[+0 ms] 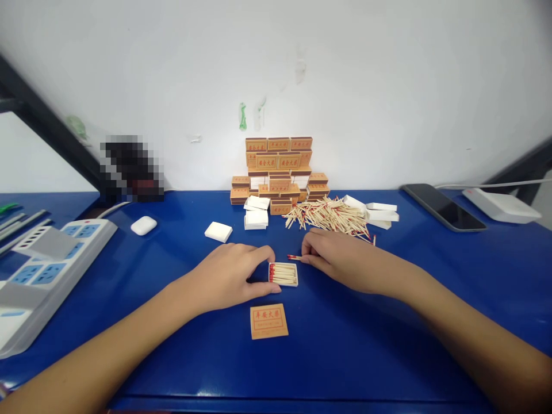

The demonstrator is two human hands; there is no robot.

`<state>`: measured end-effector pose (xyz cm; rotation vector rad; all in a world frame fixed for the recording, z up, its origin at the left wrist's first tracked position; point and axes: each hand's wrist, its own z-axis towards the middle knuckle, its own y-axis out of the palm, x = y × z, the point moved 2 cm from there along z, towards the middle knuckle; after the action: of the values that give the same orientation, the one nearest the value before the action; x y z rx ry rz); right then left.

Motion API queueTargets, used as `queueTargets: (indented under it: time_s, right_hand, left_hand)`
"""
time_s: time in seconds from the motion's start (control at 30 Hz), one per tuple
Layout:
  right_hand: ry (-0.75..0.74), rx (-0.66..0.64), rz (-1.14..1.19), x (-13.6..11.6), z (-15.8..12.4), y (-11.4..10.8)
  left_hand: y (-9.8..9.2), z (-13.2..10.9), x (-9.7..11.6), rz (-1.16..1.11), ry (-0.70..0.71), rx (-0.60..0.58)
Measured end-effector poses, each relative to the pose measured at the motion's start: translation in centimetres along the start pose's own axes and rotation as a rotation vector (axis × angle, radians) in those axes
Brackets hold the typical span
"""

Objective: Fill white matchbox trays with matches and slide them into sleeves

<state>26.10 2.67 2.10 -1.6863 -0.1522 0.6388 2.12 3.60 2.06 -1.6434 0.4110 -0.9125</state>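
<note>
My left hand (235,273) holds a white matchbox tray (297,283) by its left end, with thumb and forefinger on opposite sides. Inside the tray lies a layer of matches (283,273), their red heads to the left. Just beyond the tray's right corner, my right hand (334,253) pinches a few matches (294,257) with heads pointing left; the exact number is unclear. Nearer to me, an orange matchbox sleeve (269,322) with red print lies flat on the blue table. Behind my right hand is a loose heap of matches (332,214).
Orange matchboxes (278,163) are stacked against the wall. White trays (256,219) sit before them, another tray (218,232) to the left, more trays (382,214) right of the heap. A power strip (52,270) and white case (144,225) are left; a phone (444,207) and white box (502,206) right.
</note>
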Motion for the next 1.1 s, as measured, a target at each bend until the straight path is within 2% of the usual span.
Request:
queueTargets:
  time_s: [0.43,0.63,0.77,0.93,1.1]
  right_hand:
    - [-0.037,0.053,-0.068,0.6,0.2,0.6]
    - [0.003,0.052,-0.023,0.0,-0.1,-0.3]
    - [-0.068,0.081,-0.017,-0.9,-0.5,-0.3]
    - [-0.152,0.106,-0.160,-2.6,-0.5,1.0]
    - [-0.139,0.137,-0.339,-3.6,-0.1,1.9]
  left_hand:
    - [0.0,0.1,0.0,0.008,0.017,0.015]
    - [0.1,0.1,0.1,0.024,0.007,0.003]
    - [0.2,0.2,0.1,0.035,-0.001,0.026]
    - [0.3,0.3,0.0,0.049,0.009,0.036]
    - [0.3,0.4,0.0,0.057,0.015,0.037]
